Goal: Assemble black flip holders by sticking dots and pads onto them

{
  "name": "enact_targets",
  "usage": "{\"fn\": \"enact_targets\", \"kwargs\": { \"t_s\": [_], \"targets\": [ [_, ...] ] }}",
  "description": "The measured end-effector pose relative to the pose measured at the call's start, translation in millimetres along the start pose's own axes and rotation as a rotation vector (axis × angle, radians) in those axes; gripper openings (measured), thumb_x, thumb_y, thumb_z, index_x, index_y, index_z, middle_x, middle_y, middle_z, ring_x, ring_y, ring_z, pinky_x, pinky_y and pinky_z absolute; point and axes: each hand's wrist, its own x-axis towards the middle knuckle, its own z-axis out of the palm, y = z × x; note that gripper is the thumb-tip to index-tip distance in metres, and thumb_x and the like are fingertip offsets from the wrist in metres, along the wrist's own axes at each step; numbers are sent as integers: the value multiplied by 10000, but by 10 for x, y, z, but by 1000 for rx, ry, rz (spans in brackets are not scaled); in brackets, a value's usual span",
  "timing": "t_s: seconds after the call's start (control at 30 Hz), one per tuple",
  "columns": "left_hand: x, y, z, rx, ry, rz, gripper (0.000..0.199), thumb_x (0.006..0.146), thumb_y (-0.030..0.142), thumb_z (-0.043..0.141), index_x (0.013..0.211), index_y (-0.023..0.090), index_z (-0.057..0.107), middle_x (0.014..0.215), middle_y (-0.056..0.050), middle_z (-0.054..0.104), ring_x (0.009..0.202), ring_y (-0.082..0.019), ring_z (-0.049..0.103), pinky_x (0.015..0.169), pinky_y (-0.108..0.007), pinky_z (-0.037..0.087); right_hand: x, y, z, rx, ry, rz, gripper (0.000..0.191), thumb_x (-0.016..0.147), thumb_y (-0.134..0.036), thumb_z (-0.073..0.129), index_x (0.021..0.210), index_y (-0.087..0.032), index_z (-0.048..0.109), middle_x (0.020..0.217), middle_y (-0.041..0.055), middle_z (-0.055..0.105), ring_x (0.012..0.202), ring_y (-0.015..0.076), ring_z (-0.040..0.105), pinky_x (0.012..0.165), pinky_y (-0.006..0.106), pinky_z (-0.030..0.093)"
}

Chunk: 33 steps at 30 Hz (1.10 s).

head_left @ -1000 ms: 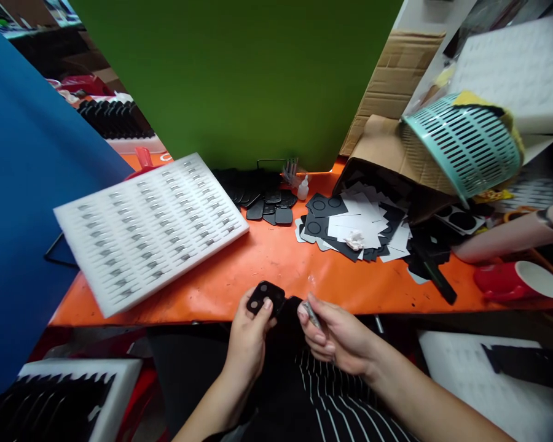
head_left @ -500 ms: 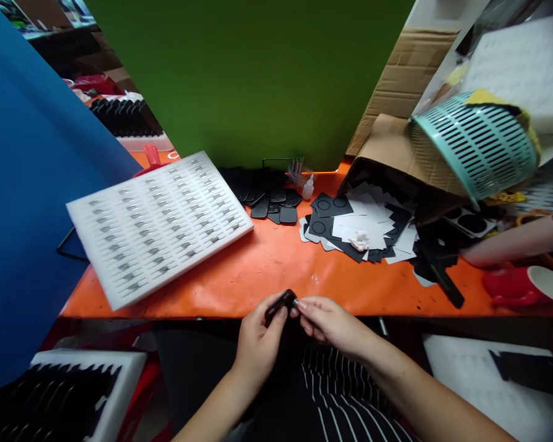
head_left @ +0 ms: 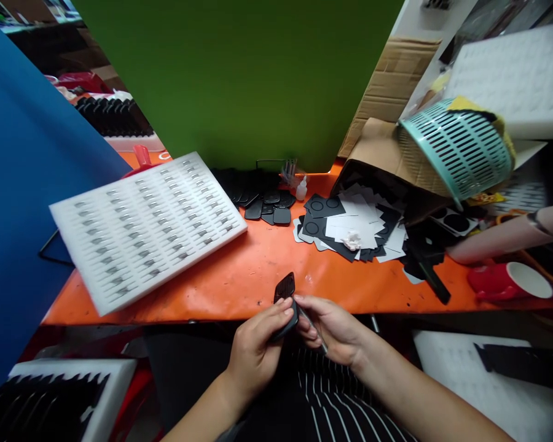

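My left hand (head_left: 260, 344) grips a small black part (head_left: 286, 287) near the front edge of the orange table (head_left: 258, 270). The part is tilted upward, its far end showing past my fingertips. Thumb and fingers of my right hand (head_left: 334, 325) are closed on a thin metal rod-like tool (head_left: 320, 341), close beside the black part. Whether the tool touches the part cannot be made out. Beyond my hands lie several dark flat pieces (head_left: 282, 216) in a pile, with a small white bottle (head_left: 301, 188) to their right.
A white slotted foam tray (head_left: 152, 227) leans at the left. On the right are black and white sheets (head_left: 354, 215), a cardboard box (head_left: 373, 147), a teal basket (head_left: 461, 147) and a red mug (head_left: 502, 281). A green panel (head_left: 244, 80) stands behind.
The black part has been turned and now points more upward. More of the metal tool shows under my right hand. The camera view has shifted slightly.
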Motion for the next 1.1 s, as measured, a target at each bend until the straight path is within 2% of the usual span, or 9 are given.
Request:
{"fn": "enact_targets", "kwargs": {
  "t_s": [0.1,0.27,0.37,0.47,0.6,0.7,0.8,0.97,1.1],
  "targets": [
    [16,-17,47,-30,19,-87,325,786,99,507,1055,260,594,1108,-61,597,1040,-222,540,924,-401,404,29,51,-2,4,36,-63,263,777,-379,522,669,-147,464,506,-59,400,386,21,273,361,155,139],
    [138,-93,93,-381,359,-598,323,774,247,572,1083,198,490,987,-62,614,877,-190,602,763,-318,483,-74,21,-11,22,-42,-105,304,826,-451,437,728,-167,480,489,-77,322,366,23,199,355,158,127],
    [218,-134,55,-601,410,-690,433,731,262,618,1119,182,442,1039,-74,584,893,-189,593,741,-295,483,-153,-17,-25,-68,-19,-132,327,829,-475,426,734,-168,488,494,-72,320,373,27,198,358,159,134],
    [244,-124,18,-595,413,-704,452,697,270,652,1099,170,471,1017,-75,599,896,-194,591,730,-284,482,-161,-20,-13,-186,52,-138,331,821,-479,439,794,-159,516,548,-52,373,405,29,245,369,156,157],
    [192,-20,21,-356,326,-625,331,722,269,628,1030,160,570,982,-73,635,895,-202,593,781,-289,463,-76,18,15,-370,103,-150,315,794,-459,488,867,-156,532,633,-25,441,459,41,328,374,150,212],
    [122,71,25,-113,165,-453,242,776,222,561,1009,197,622,975,-59,651,890,-205,602,817,-293,452,-14,43,-4,-469,129,-170,322,788,-474,483,789,-154,518,603,-31,441,441,40,324,356,148,207],
    [72,114,8,46,38,-255,298,787,155,524,1057,248,610,1022,-45,641,920,-209,599,833,-307,456,-14,43,-35,-503,109,-153,361,796,-485,460,683,-144,488,565,-38,418,422,31,304,355,149,192],
    [51,88,-22,132,-25,-93,388,761,75,509,1087,273,583,1076,-39,616,985,-213,574,862,-332,454,-76,9,-49,-269,48,-67,246,789,-372,503,725,-135,501,619,-21,453,460,31,340,369,145,168],
    [33,56,-7,174,-80,-26,432,750,48,498,1114,270,564,1103,-43,602,1013,-211,560,879,-333,447,-43,53,-78,-79,111,-17,248,772,-378,526,738,-134,508,573,-31,442,435,30,333,360,150,138]
  ]
}}
